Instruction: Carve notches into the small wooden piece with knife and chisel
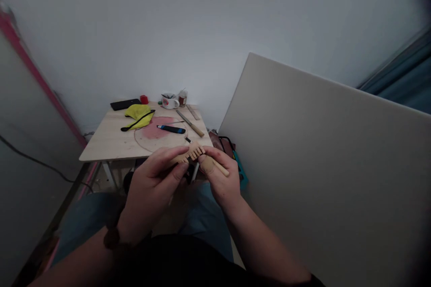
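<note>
A small wooden comb (192,152) with short teeth is held between both hands above my lap. My left hand (153,186) pinches its left end, fingers closed around it. My right hand (218,179) is closed too, gripping a thin wooden-handled tool (220,169) whose tip meets the comb's right side; the thumb presses near the teeth. Both hands hover just in front of the near edge of the small wooden table (111,143).
On the table lie a yellow cloth (138,112), a blue-black knife (171,129), a wooden-handled file (190,123), a mug (169,101), a small jar (182,97), a red cap (144,99) and a black phone (125,104). A large pale board (319,166) leans at the right.
</note>
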{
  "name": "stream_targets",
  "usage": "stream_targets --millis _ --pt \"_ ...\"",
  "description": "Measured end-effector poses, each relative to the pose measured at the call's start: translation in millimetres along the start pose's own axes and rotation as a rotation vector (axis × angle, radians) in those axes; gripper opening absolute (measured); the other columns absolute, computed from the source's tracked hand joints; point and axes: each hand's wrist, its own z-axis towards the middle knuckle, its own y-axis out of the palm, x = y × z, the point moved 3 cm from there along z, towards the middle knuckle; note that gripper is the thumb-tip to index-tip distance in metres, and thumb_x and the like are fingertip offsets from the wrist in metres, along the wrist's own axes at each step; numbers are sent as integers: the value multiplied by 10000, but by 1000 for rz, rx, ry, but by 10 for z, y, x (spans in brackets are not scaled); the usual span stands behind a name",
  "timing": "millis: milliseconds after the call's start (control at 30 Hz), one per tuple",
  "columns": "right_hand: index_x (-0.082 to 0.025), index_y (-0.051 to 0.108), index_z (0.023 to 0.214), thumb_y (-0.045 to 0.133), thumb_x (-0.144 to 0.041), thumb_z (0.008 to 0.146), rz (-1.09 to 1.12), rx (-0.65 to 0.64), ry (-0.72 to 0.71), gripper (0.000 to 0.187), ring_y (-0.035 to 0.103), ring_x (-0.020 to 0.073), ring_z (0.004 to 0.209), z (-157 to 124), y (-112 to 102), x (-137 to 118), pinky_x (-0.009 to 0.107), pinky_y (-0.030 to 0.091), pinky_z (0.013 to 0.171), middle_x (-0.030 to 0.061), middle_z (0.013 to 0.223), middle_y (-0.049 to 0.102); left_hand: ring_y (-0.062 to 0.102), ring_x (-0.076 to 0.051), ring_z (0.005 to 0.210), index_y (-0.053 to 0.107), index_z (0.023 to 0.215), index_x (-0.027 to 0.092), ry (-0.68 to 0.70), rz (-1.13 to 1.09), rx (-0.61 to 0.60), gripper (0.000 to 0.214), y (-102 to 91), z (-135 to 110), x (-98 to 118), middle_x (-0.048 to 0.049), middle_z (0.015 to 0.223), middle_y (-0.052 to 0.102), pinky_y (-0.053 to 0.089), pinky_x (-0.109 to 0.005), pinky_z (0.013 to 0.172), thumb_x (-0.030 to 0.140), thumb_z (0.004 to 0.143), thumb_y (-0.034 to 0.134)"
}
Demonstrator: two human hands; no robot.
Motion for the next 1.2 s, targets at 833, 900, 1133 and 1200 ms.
stream_targets --millis 833,900,1133,1200 --pt "-248 881 924 806 -272 827 -75 19 9 125 789 209 792 122 113 -63 302 666 729 13 890 869 740 -198 678 903 1062 206 -244 -101 -83 248 -12 142 1 -39 824 855 578 -275 621 427 963 852" --pt "-249 876 911 818 -278 813 -71 23 -3 117 795 215 811 126 121 -80 310 677 747 15 898 871 741 -198 689 895 1064 206 -251 -113 -92 250 -5 135 -1 -40 817 850 572 -272 631 432 968 850" --pt "-246 874 946 772 -260 827 -120 -14 -13 157 809 218 841 127 126 -56 316 683 781 14 930 882 710 -197 688 870 1032 195 -269 -104 -175 278 28 159 -5 -31 783 802 549 -276 637 462 983 810" --pt "-240 874 958 763 -250 824 -129 -31 -7 174 813 219 853 126 127 -38 318 683 801 14 944 885 697 -187 673 848 981 194 -273 -91 -192 269 38 170 -10 -21 775 779 536 -270 626 456 994 789"
